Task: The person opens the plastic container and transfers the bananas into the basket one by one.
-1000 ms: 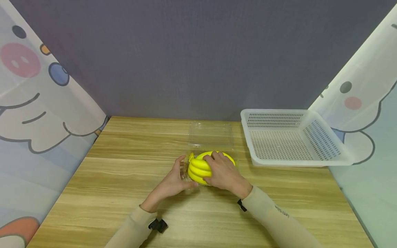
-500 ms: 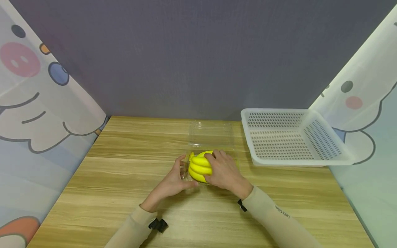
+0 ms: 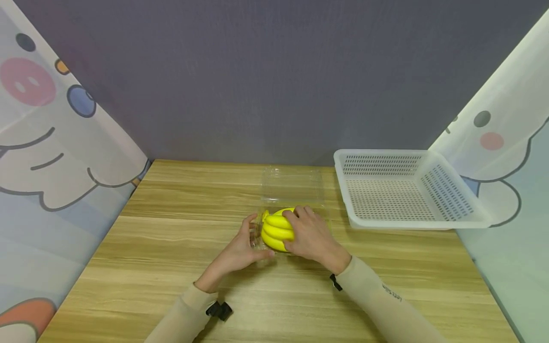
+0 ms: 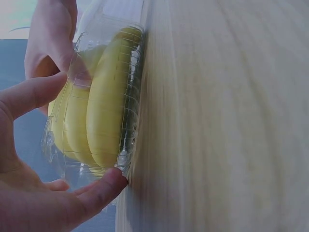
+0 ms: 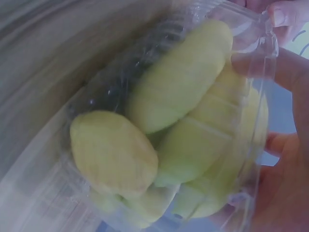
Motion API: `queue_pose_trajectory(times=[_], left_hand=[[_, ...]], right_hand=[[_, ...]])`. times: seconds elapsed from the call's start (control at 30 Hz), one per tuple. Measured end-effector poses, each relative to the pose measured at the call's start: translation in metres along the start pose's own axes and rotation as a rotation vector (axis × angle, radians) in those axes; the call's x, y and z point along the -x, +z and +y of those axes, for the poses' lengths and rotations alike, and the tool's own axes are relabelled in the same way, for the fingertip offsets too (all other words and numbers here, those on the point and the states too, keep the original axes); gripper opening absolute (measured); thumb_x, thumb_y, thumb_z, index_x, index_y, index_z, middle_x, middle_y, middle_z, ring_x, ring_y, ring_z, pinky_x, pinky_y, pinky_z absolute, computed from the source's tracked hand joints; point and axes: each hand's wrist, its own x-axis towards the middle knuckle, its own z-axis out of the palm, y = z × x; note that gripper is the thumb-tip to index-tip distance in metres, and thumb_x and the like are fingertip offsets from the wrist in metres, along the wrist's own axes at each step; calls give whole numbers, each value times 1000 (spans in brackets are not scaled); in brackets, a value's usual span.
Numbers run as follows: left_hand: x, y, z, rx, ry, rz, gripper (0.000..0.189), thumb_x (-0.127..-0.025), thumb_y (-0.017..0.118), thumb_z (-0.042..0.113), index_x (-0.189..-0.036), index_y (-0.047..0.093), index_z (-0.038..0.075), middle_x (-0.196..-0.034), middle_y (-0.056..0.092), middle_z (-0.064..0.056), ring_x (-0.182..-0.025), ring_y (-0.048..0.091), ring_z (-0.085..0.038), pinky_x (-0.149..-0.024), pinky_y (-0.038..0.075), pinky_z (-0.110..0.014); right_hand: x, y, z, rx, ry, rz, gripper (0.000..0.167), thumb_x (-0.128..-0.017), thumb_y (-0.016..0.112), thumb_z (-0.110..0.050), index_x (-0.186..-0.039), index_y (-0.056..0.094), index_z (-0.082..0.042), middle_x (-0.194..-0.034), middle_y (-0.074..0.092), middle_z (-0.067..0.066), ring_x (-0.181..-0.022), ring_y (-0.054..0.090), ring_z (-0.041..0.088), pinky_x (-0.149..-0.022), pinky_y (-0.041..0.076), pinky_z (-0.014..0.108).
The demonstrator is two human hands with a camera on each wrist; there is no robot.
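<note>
Yellow bananas [image 3: 276, 232] in a bunch, inside the clear plastic box [image 4: 133, 104], stem toward the left in the head view; visible through ribbed plastic in both wrist views, with rounded ends packed close and a little blurred in the right one; over the right part of the bunch, right hand [image 3: 310, 238] from above, with fingers and thumb curved round the fruit in a grasp; at the left end of the box, left hand [image 3: 238, 252], with thumb and fingers holding the plastic; behind the bananas, clear lid [image 3: 291, 185] open above the wood-grain table [image 3: 171, 262]; farther right, apart from the box, white slotted basket [image 3: 388, 224]; on both arms, beige sleeves [image 3: 377, 297], with lettering on the right; beyond, dark grey wall [image 3: 274, 85] between cartoon-printed panels [image 3: 64, 157].
</note>
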Motion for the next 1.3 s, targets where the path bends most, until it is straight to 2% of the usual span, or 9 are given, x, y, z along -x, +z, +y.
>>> queue_pose_trajectory(times=[0.27, 0.97, 1.3], left_hand=[[0, 1, 1, 3, -5, 7, 116, -78, 89, 25, -161, 10, 8, -151, 35, -25, -136, 44, -46, -105, 43, -60], [0, 1, 1, -11, -26, 9, 117, -77, 90, 27, -161, 10, 12, -153, 33, -24, -137, 43, -45, -106, 43, -59], [0, 1, 0, -1, -23, 6, 117, -78, 90, 26, -161, 10, 13, -153, 32, -25, -138, 42, -45, -108, 42, -57]], right_hand=[[1, -5, 0, 57, -42, -20, 58, -74, 84, -35, -123, 63, -12, -96, 57, 6, -82, 50, 20, -63, 50, 35], [-2, -3, 5, 10, 5, -44, 62, -76, 77, -37, -129, 63, -7, -103, 59, 8, -85, 52, 21, -62, 50, 35], [-2, -1, 8, 32, -49, 11, 60, -75, 73, -37, -127, 66, -7, -102, 61, 8, -84, 55, 21, -57, 50, 33]])
